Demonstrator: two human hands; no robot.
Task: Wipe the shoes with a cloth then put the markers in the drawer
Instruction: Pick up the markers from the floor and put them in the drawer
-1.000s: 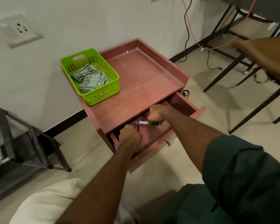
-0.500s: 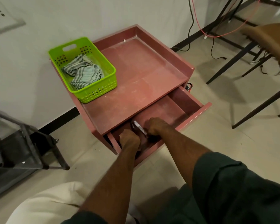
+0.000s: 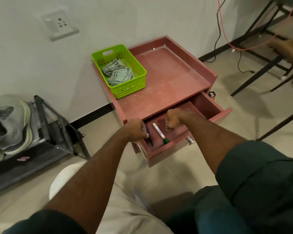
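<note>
Head view: looks down on a reddish-brown cabinet (image 3: 167,85) against a white wall, both forearms reaching into its pulled-out drawer (image 3: 208,108).
Marker in drawer: a white marker with a green cap (image 3: 160,133) lies flat on the drawer floor, near the front panel, between the two hands.
Marker axis: its long axis runs from far-left to near-right; the green cap end points toward the drawer's front panel and the person, the white end toward the back of the cabinet.
Left hand: the left hand (image 3: 137,130) sits at the drawer's left front corner with fingers curled round a dark marker (image 3: 149,136), of which only a thin dark length shows below the knuckles, angled down into the drawer and roughly parallel to the white one.
Right hand: the right hand (image 3: 173,119) hangs over the middle of the drawer, blurred, fingers loosely curled and holding nothing, apart from the white marker.
Cloth: a striped grey-green cloth (image 3: 117,73) lies crumpled in a lime-green basket (image 3: 135,86) on the cabinet top, at its left rear.
Shoes: grey shoes with pale soles (image 3: 10,125) rest on a dark metal rack (image 3: 57,132) on the floor to the left of the cabinet.
Surroundings: a wall socket (image 3: 60,24) is above the basket; red and black cables (image 3: 227,36) hang near black furniture legs at upper right.
</note>
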